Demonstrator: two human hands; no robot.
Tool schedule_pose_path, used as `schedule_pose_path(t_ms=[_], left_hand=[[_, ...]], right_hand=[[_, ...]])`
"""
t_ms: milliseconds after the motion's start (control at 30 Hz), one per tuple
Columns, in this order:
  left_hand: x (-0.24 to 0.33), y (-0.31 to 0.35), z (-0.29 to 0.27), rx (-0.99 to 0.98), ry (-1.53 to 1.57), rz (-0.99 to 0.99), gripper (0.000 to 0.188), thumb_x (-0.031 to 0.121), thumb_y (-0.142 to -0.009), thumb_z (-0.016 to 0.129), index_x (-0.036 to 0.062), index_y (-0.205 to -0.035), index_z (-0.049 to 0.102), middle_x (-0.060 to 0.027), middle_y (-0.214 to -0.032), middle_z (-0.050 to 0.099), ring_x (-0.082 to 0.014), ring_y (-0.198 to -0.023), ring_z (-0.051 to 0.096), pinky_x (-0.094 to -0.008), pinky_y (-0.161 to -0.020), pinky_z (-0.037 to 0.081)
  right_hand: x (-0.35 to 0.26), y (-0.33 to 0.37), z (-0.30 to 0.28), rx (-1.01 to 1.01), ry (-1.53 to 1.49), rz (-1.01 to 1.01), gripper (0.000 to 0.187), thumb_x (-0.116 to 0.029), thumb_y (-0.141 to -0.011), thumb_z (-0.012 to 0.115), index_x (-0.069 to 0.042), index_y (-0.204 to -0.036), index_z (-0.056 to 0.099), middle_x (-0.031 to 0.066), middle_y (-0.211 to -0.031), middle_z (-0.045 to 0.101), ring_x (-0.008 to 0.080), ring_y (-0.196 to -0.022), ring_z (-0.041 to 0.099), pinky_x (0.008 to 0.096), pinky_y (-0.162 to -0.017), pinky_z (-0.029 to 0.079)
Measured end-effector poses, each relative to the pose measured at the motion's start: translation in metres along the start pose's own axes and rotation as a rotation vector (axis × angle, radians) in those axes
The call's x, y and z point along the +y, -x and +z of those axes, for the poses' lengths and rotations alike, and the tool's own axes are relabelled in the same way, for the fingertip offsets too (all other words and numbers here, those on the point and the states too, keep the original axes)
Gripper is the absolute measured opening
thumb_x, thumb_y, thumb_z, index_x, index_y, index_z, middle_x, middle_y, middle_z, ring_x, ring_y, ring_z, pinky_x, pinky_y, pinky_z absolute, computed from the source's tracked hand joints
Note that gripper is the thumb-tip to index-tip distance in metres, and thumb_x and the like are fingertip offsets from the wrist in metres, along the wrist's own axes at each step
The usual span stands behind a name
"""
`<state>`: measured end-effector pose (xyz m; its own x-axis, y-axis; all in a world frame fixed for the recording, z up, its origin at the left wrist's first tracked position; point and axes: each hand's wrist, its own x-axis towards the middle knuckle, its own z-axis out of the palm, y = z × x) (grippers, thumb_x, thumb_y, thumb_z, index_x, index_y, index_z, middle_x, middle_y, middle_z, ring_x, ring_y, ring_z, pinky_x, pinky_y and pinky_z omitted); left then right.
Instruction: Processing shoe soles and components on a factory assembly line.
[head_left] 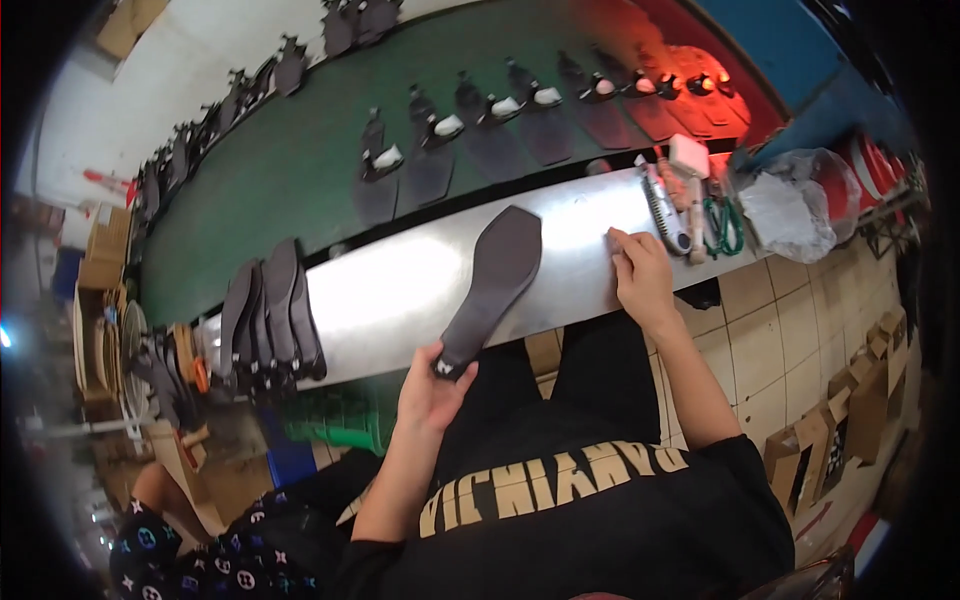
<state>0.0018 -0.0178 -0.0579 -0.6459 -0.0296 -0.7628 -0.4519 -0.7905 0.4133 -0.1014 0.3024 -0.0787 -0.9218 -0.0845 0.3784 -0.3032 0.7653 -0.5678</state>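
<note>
My left hand [428,392] is closed round the heel end of a dark brown shoe insole [505,262], which has a small white mark at its heel. The insole slants away from me over the metal worktop [385,290], its broad toe end farthest off. Over the worktop to the right, my right hand [642,272] has its index finger and thumb brought close together and the other fingers curled. Whether anything small sits between those fingertips cannot be made out. Several more dark insoles [270,315] lie side by side at the worktop's left end.
Beyond the worktop runs a green conveyor belt [290,150] carrying dark shoe parts with white pieces; red light glows at its right end. A brush [664,208], green-handled scissors [730,225] and a plastic bag [800,205] lie at right. Cardboard boxes [845,420] stand on the floor; another person's patterned sleeve [215,560] is lower left.
</note>
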Motion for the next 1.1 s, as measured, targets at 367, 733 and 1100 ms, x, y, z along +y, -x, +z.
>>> schedule_pose_path(t_ms=[367, 733, 1100], left_hand=[[-0.02, -0.004, 0.047, -0.138, 0.293, -0.254, 0.029, 0.039, -0.091, 0.066, 0.0114, -0.099, 0.065, -0.0021, -0.089, 0.068, -0.0126, -0.073, 0.063, -0.0204, -0.042, 0.034], [-0.025, 0.011, 0.047, -0.038, -0.045, 0.23, 0.038, 0.045, -0.096, 0.058, 0.0074, -0.103, 0.064, 0.0004, -0.082, 0.066, -0.0069, -0.06, 0.055, -0.0216, -0.045, 0.038], [-0.022, 0.003, 0.042, 0.069, -0.308, 0.608, 0.074, 0.061, -0.099, 0.035, -0.0002, -0.071, 0.065, -0.0043, -0.059, 0.06, -0.0089, -0.046, 0.048, -0.0218, -0.045, 0.038]], right_hand=[[-0.121, 0.062, 0.013, -0.666, -1.104, 0.334, 0.062, 0.0, -0.093, 0.049, -0.01, -0.152, 0.032, 0.0018, -0.073, 0.061, 0.0074, -0.064, 0.055, 0.021, -0.063, 0.045], [-0.117, 0.051, 0.006, -0.785, -1.439, 0.781, 0.04, -0.011, -0.099, 0.048, -0.003, -0.138, 0.049, 0.0026, -0.074, 0.058, 0.0038, -0.055, 0.047, 0.0169, -0.044, 0.034], [-0.124, 0.05, 0.007, -0.825, -1.623, 0.898, 0.031, -0.017, -0.099, 0.051, -0.001, -0.125, 0.053, 0.0029, -0.071, 0.054, 0.0066, -0.052, 0.046, 0.0189, -0.042, 0.036]])
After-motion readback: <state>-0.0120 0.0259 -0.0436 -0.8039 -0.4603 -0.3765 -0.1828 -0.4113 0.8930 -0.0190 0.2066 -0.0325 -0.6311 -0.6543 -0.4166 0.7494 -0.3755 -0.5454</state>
